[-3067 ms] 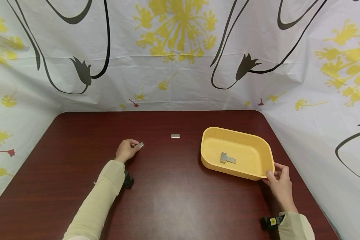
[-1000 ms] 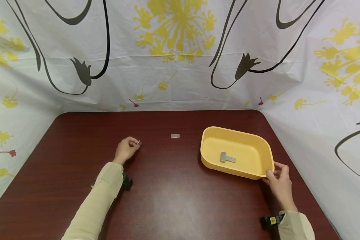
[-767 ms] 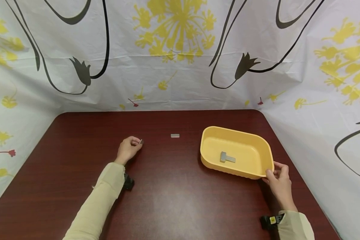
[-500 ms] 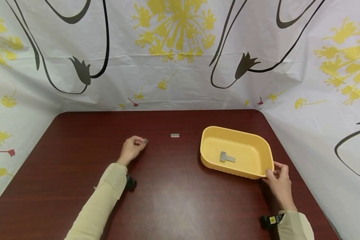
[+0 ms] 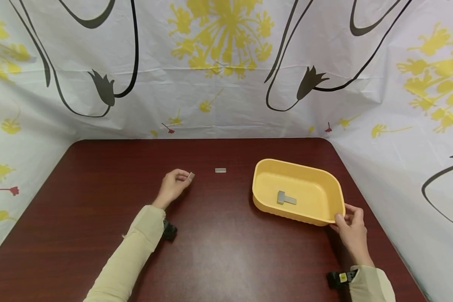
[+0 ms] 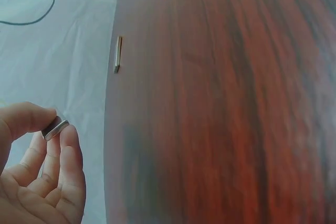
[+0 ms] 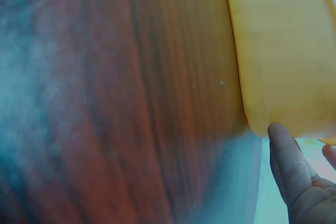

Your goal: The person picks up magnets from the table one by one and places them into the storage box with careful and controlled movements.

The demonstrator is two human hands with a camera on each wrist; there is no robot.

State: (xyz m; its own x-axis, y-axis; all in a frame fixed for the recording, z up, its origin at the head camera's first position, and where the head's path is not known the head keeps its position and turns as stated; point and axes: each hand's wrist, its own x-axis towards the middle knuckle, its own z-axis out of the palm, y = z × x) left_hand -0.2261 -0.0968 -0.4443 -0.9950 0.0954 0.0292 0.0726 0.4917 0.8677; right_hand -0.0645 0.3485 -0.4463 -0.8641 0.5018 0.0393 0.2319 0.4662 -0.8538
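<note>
Your left-most item is a small metal piece [image 5: 191, 176], flat, rectangular and silver-gray with a lighter edge, tilted between your fingertips. Right of it, near but apart, a second piece [image 5: 220, 170] of similar look lies flat on the surface [image 5: 219, 251]. Further right stands a yellow tray [image 5: 317, 193] with rounded corners; on its floor a gray block [image 5: 281, 197] and a flat bar [image 5: 290, 201] meet in a T shape. You cannot tell from these views whether they are joined.

Your left hand [image 5: 172, 186] pinches the metal piece between thumb and forefinger, the remaining fingers loosely bent; the forearm reaches in from the lower left. Your right hand [image 5: 354, 237] grips the tray's near right corner, thumb at the rim, fingers against the outside.

The left edge of the surface lies well away from your left hand. The far edge runs behind both loose pieces, with patterned cloth [image 5: 241, 109] rising beyond it. A wide stretch of wood separates your hands. The right edge passes near your right hand, leaving a narrow margin.
</note>
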